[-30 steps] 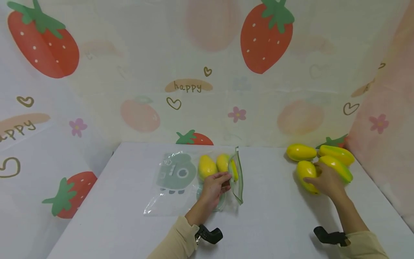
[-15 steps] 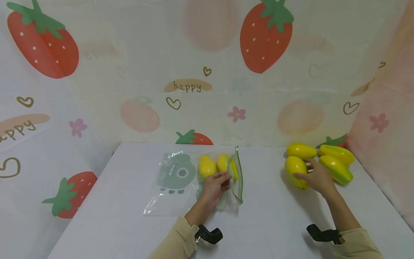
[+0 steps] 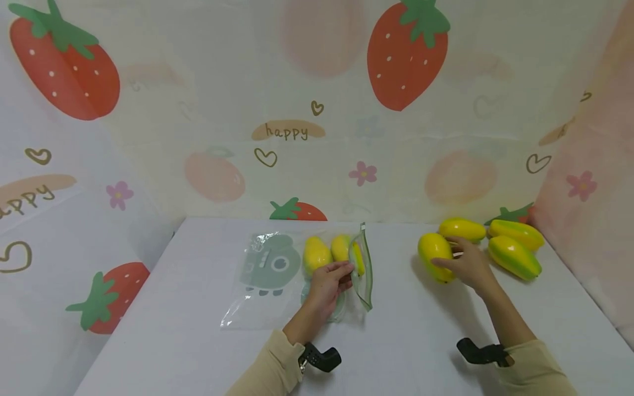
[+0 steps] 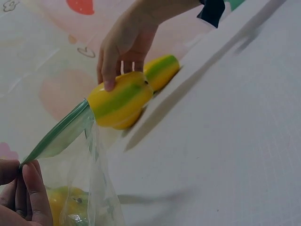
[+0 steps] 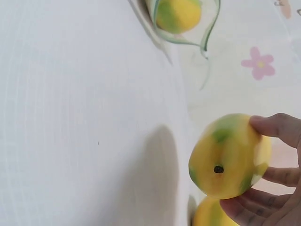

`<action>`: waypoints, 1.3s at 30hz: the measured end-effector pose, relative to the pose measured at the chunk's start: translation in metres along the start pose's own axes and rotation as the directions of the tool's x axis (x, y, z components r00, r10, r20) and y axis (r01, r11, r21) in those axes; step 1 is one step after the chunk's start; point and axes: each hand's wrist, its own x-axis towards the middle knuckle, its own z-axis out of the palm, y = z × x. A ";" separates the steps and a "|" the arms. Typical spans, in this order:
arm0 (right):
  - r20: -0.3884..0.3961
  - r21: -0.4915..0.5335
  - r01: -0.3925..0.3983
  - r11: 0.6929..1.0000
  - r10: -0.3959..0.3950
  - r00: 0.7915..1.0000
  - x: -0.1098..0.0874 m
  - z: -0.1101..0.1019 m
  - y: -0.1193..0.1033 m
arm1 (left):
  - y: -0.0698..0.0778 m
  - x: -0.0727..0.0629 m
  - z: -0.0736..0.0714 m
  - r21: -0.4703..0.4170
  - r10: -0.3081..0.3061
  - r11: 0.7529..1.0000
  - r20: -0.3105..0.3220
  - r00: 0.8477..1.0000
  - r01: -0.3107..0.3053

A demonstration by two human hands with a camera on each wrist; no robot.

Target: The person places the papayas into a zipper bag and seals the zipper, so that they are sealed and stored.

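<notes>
In the head view my left hand (image 3: 327, 289) pinches the green-edged mouth of a clear zip bag (image 3: 269, 264) with a printed green cartoon figure. The left wrist view shows the thumb and finger on the bag's green rim (image 4: 61, 132), which stands spread apart. Inside the bag lie yellow fruits (image 3: 317, 254). To the right, my right hand (image 3: 470, 267) holds a yellow-and-green papaya-like fruit (image 3: 435, 256) above the table. Its dark stem end faces the right wrist camera, with the thumb (image 5: 275, 126) on one side and fingers on the other.
Several similar fruits, among them a greenish one (image 3: 515, 257), lie at the table's back right corner. The white table (image 3: 396, 330) meets a strawberry-print cloth backdrop (image 3: 406, 126) behind and at both sides. Black wrist cameras (image 3: 322, 358) sit at both cuffs.
The right hand has carried the papaya-like fruit left, away from the other fruits and toward the bag. The left hand and the bag have stayed where they were.
</notes>
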 end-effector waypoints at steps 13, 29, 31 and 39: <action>0.025 0.079 0.009 0.997 -0.011 1.000 0.008 0.018 -0.019 | 0.003 -0.001 0.001 0.000 -0.008 1.000 0.001 1.000 0.008; 0.028 0.111 0.031 0.993 -0.034 0.999 0.016 0.034 -0.035 | 0.003 -0.002 0.002 0.013 -0.003 1.000 0.004 1.000 0.003; 0.023 0.118 0.037 0.992 -0.040 0.999 0.016 0.036 -0.037 | 0.002 -0.002 0.002 0.013 0.000 1.000 0.003 1.000 0.000; 0.034 0.142 0.039 0.989 -0.044 0.998 0.020 0.044 -0.042 | 0.001 0.000 0.002 0.004 0.005 1.000 0.003 1.000 -0.005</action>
